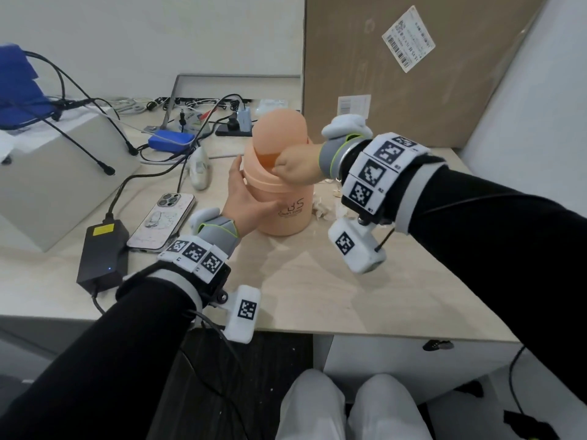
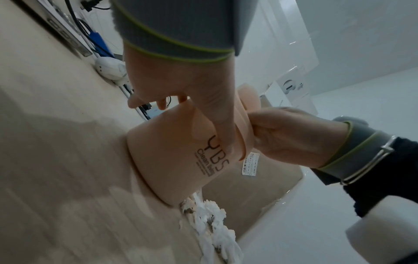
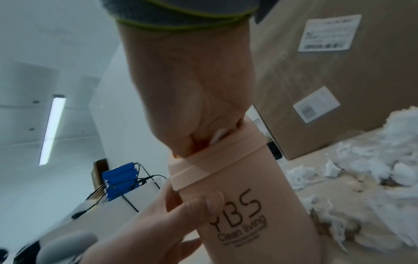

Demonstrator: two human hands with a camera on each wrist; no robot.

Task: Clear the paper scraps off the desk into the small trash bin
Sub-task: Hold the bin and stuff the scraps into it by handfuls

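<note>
the desk (image 1: pixel 317 281) carries the small trash bin (image 1: pixel 286 214), braced upright by the left hand (image 1: pixel 244 198) wrapped round its wall; the right hand (image 1: pixel 293 168), fisted, seemingly around paper scraps (image 3: pixel 218 137), should push past the flap before letting go; more scraps (image 1: pixel 320 209) wait beside the bin

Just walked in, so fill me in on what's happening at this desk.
A person is clearing torn paper into a small peach plastic trash bin on the pale wooden desk. The left hand grips the bin's side to steady it. The right hand, fingers curled, is pushed into the bin's swing-lid opening with a bit of white paper showing between its fingers. A pile of white paper scraps remains on the desk to the bin's right.
</note>
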